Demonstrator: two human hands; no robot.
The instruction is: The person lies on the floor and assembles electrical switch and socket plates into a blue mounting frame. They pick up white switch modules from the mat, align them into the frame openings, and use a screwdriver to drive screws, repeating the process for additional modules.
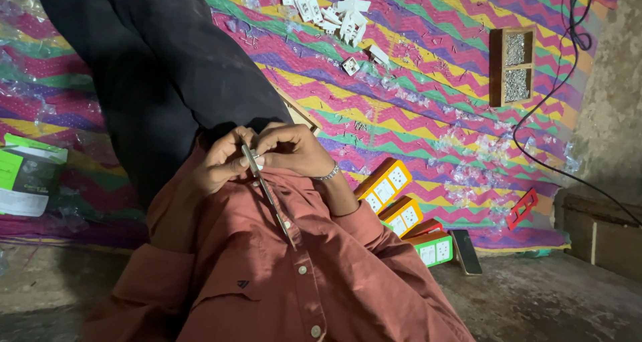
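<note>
Rust-red shirt cloth [321, 275] fills the lower middle of the head view, and both hands meet just above its collar. The left hand [224, 160] is curled, its fingers pinched around a small white part [258, 160] that sits between the two hands. The right hand [294, 149], with a metal bracelet [329, 174] on its wrist, is closed around the top of a thin screwdriver [267, 195]; the shaft slants away from the hands across the shirt's button placket, its tip near a button. What exactly the white part is cannot be told, since fingers cover most of it.

Above the hands, dark trouser legs [154, 68] stretch away over a zigzag mat [428, 108] in pink, yellow, green and purple. Farther from the hands, on the mat beyond the legs, lies a loose heap of white switch parts [341, 18]. To the right of that heap sits a wooden two-compartment tray [511, 66] holding small metal screws, and a black cable [562, 81] runs past it. Just beside the right forearm stand orange and green boxes [401, 208] showing white sockets, with a dark phone [465, 252] lying next to them and a small red frame [523, 208] a little beyond. Well left of the hands rests a green and white carton [27, 181] at the mat's edge.
</note>
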